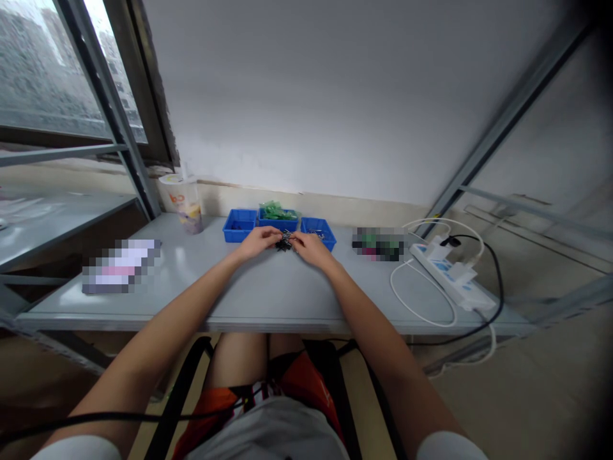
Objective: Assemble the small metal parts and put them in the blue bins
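Observation:
My left hand (261, 241) and my right hand (310, 247) meet over a small pile of black and silvery pieces (284, 243) on the grey table. The fingertips of both hands are drawn together at the pile; what they pinch is too small to make out. Behind my hands stand blue trays: the left tray (240, 237) has dark bits in it, and the middle tray (278, 225) bears green crinkled packets (272, 210). The right tray (330, 241), partly behind my right hand, contains small silvery pieces.
A plastic drink cup (188, 206) with a straw stands at the back left. A blurred-out flat item (122, 267) lies at the left, another blurred item (378, 244) at the right. A white power strip (453, 278) with plugs and looping cables occupies the table's right end.

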Available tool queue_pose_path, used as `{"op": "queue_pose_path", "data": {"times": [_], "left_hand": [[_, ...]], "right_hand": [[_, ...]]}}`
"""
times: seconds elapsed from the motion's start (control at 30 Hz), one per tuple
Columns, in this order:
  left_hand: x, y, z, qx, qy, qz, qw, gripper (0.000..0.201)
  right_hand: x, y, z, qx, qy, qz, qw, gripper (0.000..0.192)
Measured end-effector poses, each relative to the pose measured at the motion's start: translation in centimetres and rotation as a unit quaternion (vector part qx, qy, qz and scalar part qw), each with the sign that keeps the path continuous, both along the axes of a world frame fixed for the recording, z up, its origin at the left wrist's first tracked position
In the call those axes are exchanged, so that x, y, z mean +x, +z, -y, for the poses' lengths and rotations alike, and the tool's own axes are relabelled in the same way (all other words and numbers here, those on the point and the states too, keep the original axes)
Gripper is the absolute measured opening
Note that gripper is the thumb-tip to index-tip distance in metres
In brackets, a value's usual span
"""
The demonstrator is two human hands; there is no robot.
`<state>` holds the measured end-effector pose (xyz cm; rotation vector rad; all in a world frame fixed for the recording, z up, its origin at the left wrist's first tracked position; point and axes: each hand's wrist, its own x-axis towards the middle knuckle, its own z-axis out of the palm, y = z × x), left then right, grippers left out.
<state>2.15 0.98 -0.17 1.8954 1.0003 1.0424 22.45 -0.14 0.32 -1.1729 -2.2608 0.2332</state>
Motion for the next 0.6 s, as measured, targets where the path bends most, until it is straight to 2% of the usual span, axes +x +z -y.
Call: {"op": "queue_pose_path", "data": {"times": [0.13,0.6], "left_hand": [[0.30,-0.14,0.28,0.026,-0.018,-0.015,0.999,0.028],[0.37,-0.01,0.33,0.076,0.014,-0.028,0.997,0.029]], "right_hand": [[-0.09,-0.06,-0.02,0.005,0.002,0.009,1.000,0.022],[-0.12,-0.06,0.11,0.010,0.006,0.011,1.000,0.024]]}}
